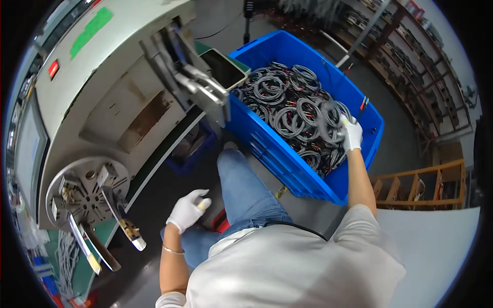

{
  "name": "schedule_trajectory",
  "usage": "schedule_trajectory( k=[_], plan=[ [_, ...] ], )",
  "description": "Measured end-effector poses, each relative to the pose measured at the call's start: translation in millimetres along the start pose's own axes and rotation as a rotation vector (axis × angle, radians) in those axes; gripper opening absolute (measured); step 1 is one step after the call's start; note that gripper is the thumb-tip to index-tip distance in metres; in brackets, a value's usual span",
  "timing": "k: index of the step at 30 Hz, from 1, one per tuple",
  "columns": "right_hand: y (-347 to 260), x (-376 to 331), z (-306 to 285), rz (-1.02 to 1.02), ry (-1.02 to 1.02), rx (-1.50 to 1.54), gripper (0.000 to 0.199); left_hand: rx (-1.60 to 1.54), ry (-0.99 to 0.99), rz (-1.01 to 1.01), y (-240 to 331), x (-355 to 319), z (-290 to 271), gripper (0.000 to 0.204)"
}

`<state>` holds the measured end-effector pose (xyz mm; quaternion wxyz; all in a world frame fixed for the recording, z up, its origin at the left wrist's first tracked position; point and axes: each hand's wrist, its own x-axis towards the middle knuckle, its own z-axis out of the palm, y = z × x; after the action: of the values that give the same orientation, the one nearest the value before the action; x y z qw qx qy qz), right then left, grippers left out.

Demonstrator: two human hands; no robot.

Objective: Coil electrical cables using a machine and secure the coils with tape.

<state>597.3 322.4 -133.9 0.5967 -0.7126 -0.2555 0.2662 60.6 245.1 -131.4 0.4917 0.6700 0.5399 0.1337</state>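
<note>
My right hand (352, 135), in a white glove, reaches over the far right part of a blue plastic bin (287, 164). Its fingers are closed at the edge of a grey cable coil (330, 122), which is blurred by motion. Under and around it lie many more coiled grey cables (269, 88) with black ends and some red tips, heaped in the bin. My left hand (187, 210), also gloved in white, hangs over my left thigh. Its thumb and forefinger are apart, and nothing shows between them.
On the left stands a pale machine (118, 66) with metal arms (197, 82) jutting toward the bin. Below is a round slotted plate (90, 187) with blade-like arms. Grey cables (68, 256) lie on a green bench. Racks (411, 61) stand far right, a wooden divided crate (421, 187) nearer.
</note>
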Motion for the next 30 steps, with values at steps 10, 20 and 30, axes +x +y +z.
schedule_trajectory(
  k=[10, 20, 30],
  plan=[
    [208, 159, -122, 0.022, -0.245, -0.787, 0.044, 0.098, 1.139, -0.314, -161, -142, -54, 0.023],
    [200, 65, 42, -1.142, -0.675, -1.903, 0.02, 0.77, 1.736, -0.763, -220, -290, -225, 0.026],
    [108, 44, 13, -0.504, -0.724, -1.343, 0.025, 0.954, 1.04, -1.142, -238, -301, -330, 0.03]
  ],
)
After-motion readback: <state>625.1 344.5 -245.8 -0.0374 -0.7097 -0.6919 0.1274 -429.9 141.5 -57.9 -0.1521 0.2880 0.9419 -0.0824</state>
